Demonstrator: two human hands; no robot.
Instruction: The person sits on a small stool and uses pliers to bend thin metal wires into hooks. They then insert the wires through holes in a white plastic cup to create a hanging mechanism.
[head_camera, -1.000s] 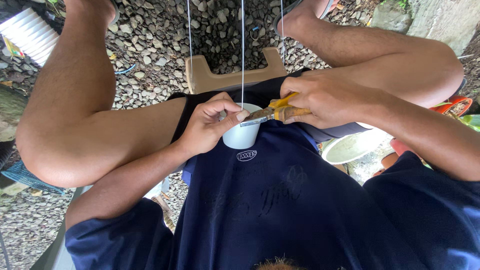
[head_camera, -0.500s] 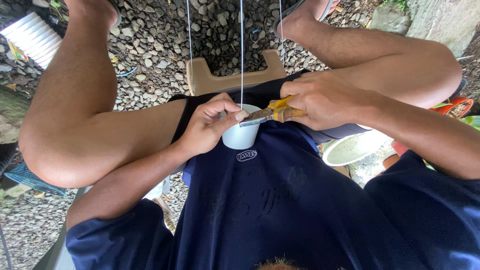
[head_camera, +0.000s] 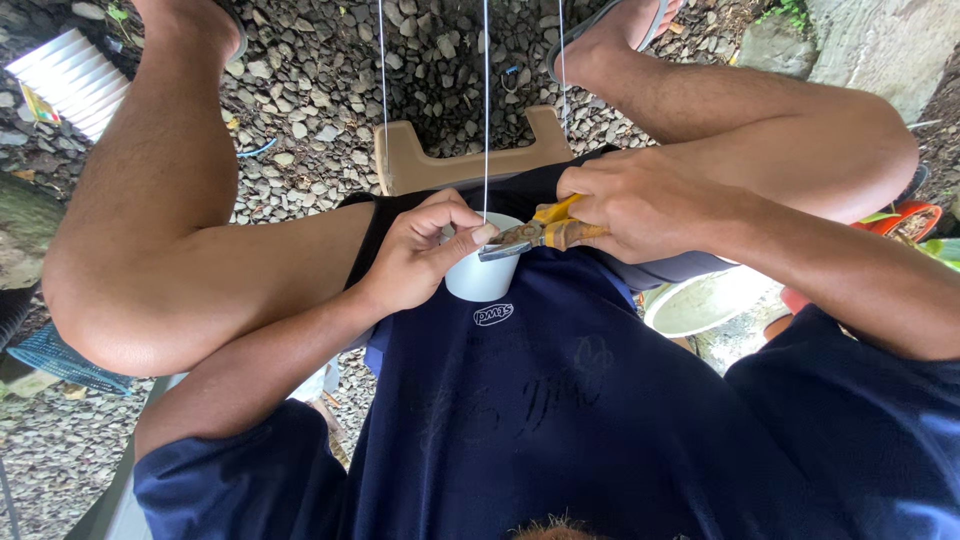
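I noted the left hand (head_camera: 425, 255) curled around a small white cup (head_camera: 482, 275), which sat in the person's lap, against the dark blue shirt (head_camera: 560, 400). Thumb and forefinger were pinched nearly shut at the cup's rim, right where a thin white string (head_camera: 486, 100) came down to it. The other fingers wrapped the cup's left side.

The right hand (head_camera: 640, 205) was closed in a fist around the yellow handles of a pair of pliers (head_camera: 535, 235). The pliers' metal nose pointed left and met the left fingertips (head_camera: 484, 233) at the rim; I could not tell how far the nose was open.

Two more strings (head_camera: 381, 90) hung to either side. A tan plastic stool (head_camera: 465, 160) stood beyond the hands on gravel (head_camera: 320, 100). A pale bowl (head_camera: 710, 300) lay right of the lap.
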